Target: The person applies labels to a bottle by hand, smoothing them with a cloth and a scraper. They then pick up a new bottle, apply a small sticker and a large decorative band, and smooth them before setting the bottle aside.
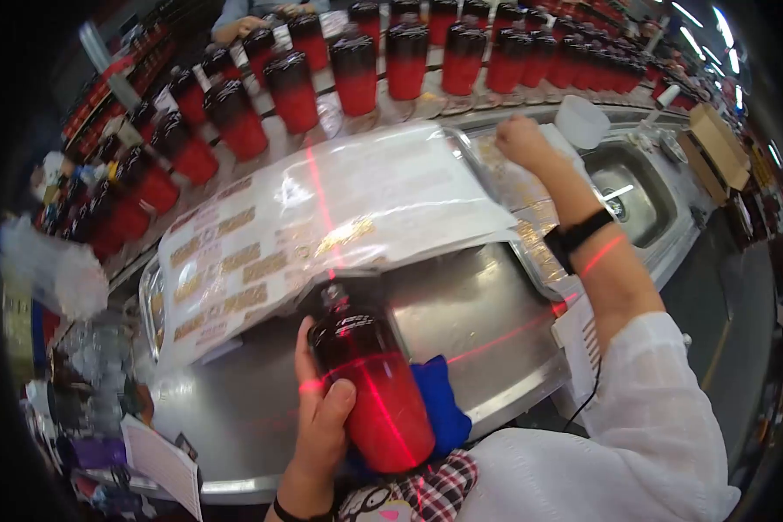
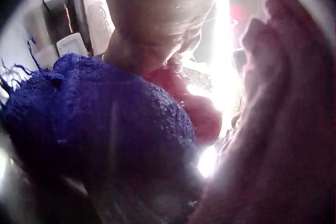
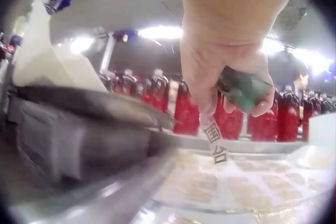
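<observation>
The bottle (image 1: 370,383) was held tilted, its long axis running away from the person. The black top pointed away and the red base pointed toward the body. The left hand (image 1: 322,422) gripped it from the left side, thumb and fingers wrapped closely round the red lower part. A blue cloth (image 1: 442,402) touched the bottle on the side opposite this grip.

Just beyond the bottle's top, a clear sheet (image 1: 322,217) of gold labels lay over a shallow tray (image 1: 520,254). The tray held more gold labels.

The right hand (image 1: 520,139) was well apart from the bottle, above the tray's far end. Its fingers were curled round a green block (image 3: 244,90), and a label strip (image 3: 215,142) hung below them. A sink (image 1: 639,204) lay to the right of that hand. Rows of bottles (image 1: 406,61) stood beyond it.
</observation>
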`<action>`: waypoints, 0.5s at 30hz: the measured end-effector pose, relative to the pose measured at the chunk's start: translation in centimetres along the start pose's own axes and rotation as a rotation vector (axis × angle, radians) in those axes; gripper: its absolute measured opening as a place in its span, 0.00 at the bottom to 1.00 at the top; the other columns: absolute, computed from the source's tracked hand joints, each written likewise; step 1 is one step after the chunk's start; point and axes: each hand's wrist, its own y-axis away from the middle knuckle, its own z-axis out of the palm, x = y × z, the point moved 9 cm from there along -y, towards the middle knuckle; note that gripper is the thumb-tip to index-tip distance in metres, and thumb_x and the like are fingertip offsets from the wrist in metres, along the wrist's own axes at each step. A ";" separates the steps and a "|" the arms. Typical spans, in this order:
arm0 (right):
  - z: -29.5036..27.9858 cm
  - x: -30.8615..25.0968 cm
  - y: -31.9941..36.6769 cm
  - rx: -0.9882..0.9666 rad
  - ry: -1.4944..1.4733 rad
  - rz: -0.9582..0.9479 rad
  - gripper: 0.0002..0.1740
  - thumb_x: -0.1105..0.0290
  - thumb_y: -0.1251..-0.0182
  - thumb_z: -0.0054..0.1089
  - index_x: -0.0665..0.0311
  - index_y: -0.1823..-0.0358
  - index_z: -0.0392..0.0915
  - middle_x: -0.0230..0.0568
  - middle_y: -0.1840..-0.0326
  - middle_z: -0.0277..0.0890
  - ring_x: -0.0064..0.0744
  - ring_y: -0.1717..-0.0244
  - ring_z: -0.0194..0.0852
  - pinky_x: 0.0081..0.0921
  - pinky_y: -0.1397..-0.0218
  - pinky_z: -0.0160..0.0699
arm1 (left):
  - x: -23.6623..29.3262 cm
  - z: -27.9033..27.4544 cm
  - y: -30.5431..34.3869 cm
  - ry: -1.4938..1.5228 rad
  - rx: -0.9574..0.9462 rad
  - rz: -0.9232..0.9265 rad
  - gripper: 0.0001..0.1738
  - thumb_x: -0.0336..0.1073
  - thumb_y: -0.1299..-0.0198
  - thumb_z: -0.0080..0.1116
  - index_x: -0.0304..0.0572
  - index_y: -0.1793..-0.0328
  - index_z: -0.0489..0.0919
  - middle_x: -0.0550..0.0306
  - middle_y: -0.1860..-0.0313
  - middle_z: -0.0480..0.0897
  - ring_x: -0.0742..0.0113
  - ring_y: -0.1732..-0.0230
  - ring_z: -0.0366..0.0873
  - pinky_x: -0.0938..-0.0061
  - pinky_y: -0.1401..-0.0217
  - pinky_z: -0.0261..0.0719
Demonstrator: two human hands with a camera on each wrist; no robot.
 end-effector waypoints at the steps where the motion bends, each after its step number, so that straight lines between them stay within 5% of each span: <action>1: -2.9 -2.2 1.1 0.075 -0.120 -0.081 0.10 0.64 0.41 0.66 0.64 0.65 0.82 0.49 0.57 0.78 0.53 0.54 0.77 0.43 0.50 0.77 | 0.0 -0.2 0.1 0.005 0.004 -0.001 0.53 0.53 0.37 0.62 0.47 0.17 0.41 0.44 0.28 0.66 0.51 0.31 0.71 0.56 0.31 0.74; 4: -12.7 -10.3 6.2 0.097 -0.433 -0.151 0.07 0.72 0.37 0.64 0.68 0.65 0.76 0.46 0.53 0.75 0.43 0.52 0.75 0.33 0.50 0.74 | 0.2 -0.1 0.2 0.008 0.004 -0.003 0.52 0.53 0.36 0.61 0.47 0.17 0.41 0.44 0.28 0.66 0.51 0.31 0.70 0.55 0.30 0.73; 8: -21.6 -19.5 13.1 0.060 -0.783 -0.423 0.07 0.72 0.36 0.64 0.67 0.66 0.75 0.41 0.51 0.76 0.31 0.55 0.74 0.27 0.52 0.73 | 1.2 0.6 0.6 0.107 -0.061 0.052 0.44 0.57 0.28 0.47 0.40 0.18 0.44 0.42 0.26 0.64 0.51 0.28 0.68 0.55 0.28 0.70; 9: -22.8 -21.7 14.3 -0.021 -0.882 -0.498 0.06 0.73 0.37 0.64 0.67 0.66 0.75 0.41 0.51 0.75 0.30 0.57 0.75 0.26 0.53 0.73 | 1.0 0.5 0.7 0.176 -0.114 0.077 0.44 0.52 0.25 0.44 0.39 0.17 0.35 0.41 0.24 0.61 0.51 0.27 0.67 0.57 0.26 0.68; 15: -19.1 -29.8 18.2 -0.130 -1.113 -0.584 0.04 0.76 0.38 0.65 0.66 0.66 0.77 0.44 0.51 0.75 0.36 0.58 0.77 0.29 0.52 0.76 | 1.8 0.4 1.8 0.148 -0.034 0.118 0.43 0.48 0.24 0.46 0.33 0.18 0.38 0.43 0.23 0.59 0.55 0.26 0.64 0.60 0.24 0.65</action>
